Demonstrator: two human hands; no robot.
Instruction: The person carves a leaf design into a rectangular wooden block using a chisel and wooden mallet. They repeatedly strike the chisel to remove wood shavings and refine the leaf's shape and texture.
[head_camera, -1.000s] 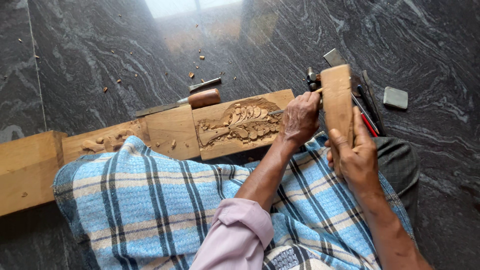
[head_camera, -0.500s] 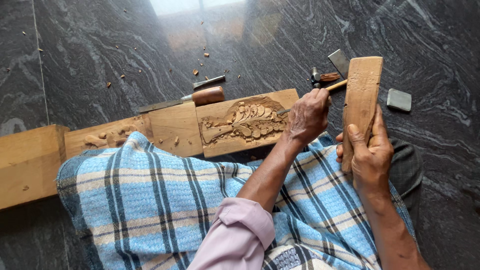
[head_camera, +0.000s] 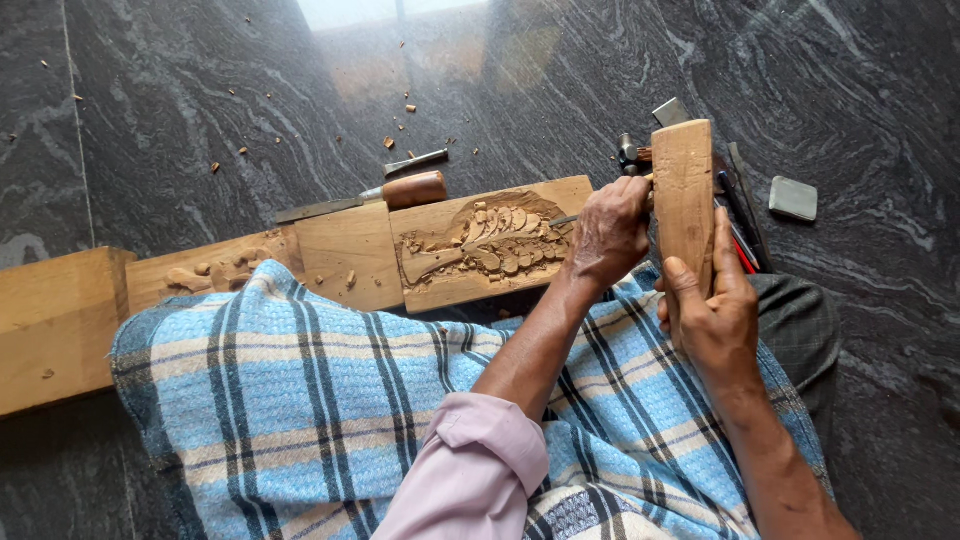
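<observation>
A long wooden beam (head_camera: 350, 255) lies across the dark stone floor, with a carved leaf relief (head_camera: 490, 240) near its right end. My left hand (head_camera: 608, 235) grips a chisel (head_camera: 566, 220) whose blade tip rests on the right edge of the carving. My right hand (head_camera: 712, 310) holds a flat wooden mallet block (head_camera: 684, 195) upright, just right of the chisel's handle end. A blue checked cloth (head_camera: 300, 400) covers my lap in front of the beam.
A wooden-handled chisel (head_camera: 395, 192) and a small metal tool (head_camera: 416, 161) lie behind the beam. Several tools, some red-handled (head_camera: 742, 225), lie right of the mallet, beside a grey sharpening stone (head_camera: 793, 198). Wood chips (head_camera: 390, 142) are scattered on the floor.
The mallet in my right hand has shifted slightly against the chisel's end between frames. My left hand stays on the chisel at the carving's right edge.
</observation>
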